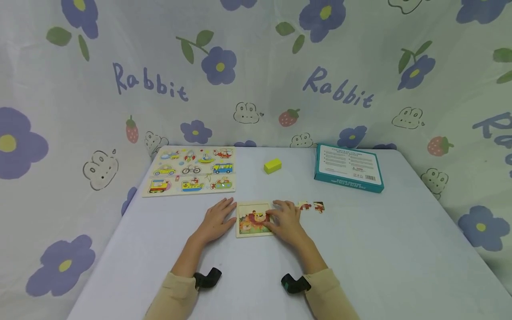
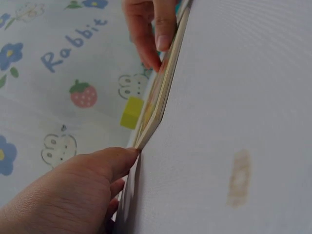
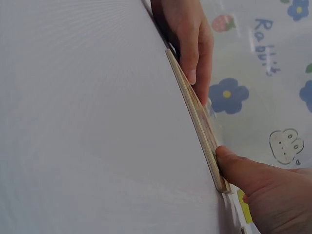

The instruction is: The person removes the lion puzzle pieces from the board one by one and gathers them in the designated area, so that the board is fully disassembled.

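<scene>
A small square jigsaw puzzle (image 1: 252,229) with a lion picture lies in a wooden tray (image 1: 237,221) on the table; a pale strip shows along the picture's top. My left hand (image 1: 217,222) lies at the tray's left side, thumb tip at its edge in the left wrist view. Over the right side reaches my right hand (image 1: 287,221), its thumb and index fingertips on the lion picture. The right wrist view has that thumb (image 3: 229,158) pressed at the tray's near corner. Two loose puzzle pieces (image 1: 318,206) lie just beyond the right hand.
A wooden vehicle peg board (image 1: 192,178) lies at the back left. Behind the puzzle sits a yellow block (image 1: 273,166). A teal and white box (image 1: 349,166) lies at the back right. A patterned curtain (image 1: 256,66) hangs behind the white table (image 1: 400,249).
</scene>
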Demonstrator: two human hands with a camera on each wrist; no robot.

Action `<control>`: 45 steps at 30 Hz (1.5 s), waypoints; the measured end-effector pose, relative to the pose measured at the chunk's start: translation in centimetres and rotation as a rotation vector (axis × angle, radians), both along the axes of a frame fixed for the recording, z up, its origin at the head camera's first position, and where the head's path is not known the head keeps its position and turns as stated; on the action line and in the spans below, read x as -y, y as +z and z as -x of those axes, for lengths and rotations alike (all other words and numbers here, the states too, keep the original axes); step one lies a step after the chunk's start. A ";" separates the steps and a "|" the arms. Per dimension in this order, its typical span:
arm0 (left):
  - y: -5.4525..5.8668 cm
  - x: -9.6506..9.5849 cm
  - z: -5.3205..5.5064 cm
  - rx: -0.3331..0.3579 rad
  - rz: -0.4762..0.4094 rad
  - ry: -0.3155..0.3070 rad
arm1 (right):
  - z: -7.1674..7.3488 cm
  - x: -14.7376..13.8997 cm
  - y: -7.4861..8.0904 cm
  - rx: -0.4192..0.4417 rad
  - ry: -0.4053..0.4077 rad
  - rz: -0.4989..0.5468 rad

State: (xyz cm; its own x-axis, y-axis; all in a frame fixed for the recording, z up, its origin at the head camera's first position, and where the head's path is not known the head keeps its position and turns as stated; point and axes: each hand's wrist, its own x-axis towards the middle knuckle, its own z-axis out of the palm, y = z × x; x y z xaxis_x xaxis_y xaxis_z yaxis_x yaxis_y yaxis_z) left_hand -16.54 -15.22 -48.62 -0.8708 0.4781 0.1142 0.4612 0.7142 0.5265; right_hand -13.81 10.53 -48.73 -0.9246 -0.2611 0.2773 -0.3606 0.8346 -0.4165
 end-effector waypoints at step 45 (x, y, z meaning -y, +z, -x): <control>-0.3 -0.1 -0.4 0.006 -0.006 0.023 | -0.1 0.7 -0.4 -0.074 0.050 0.255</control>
State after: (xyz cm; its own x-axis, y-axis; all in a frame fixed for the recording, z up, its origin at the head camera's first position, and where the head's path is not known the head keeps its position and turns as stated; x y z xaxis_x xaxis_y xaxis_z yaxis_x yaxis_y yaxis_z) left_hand -16.10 -15.12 -48.90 -0.8824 0.4571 0.1114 0.4412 0.7215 0.5336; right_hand -13.76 9.78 -49.18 -0.8873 -0.2191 0.4059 -0.4358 0.6866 -0.5820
